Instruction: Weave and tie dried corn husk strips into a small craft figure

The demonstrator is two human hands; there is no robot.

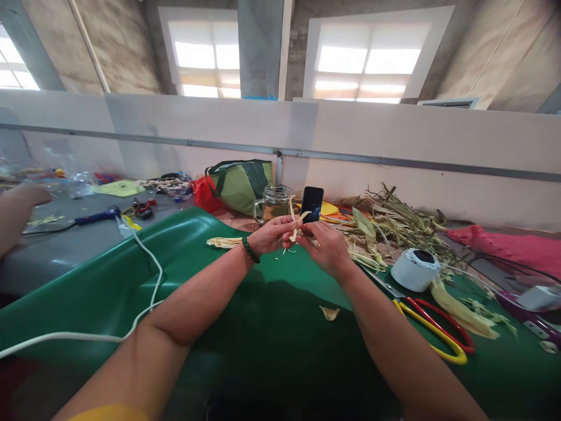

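Head view: what do the hands have hold of?

Both are pinching a little cluster of pale strips. The left hand grips it with thumb and fingertips, and the right hand closes on it from the other side. Which fingers press on which strip is too small to tell.

Why up there, and not flat?

My guess: pieces so thin need 2 steadying grips, and lifting them above the green mat lets the loose ends stick out freely.

And the phone?

It stands upright just beyond the hands, dark face toward the wearer, presumably so it can be seen without being picked up. A glass mug stands to its left, perhaps set back to avoid knocks.

What about the right side?

Scissors lie with their red and yellow handles toward the wearer, which looks convenient for grabbing. Beyond them are a white spool and a heap of dried stalks, probably pushed back to save space.

Far left?

Another person's arm reaches in; its hand is blurred, so I cannot tell whether it grasps anything.
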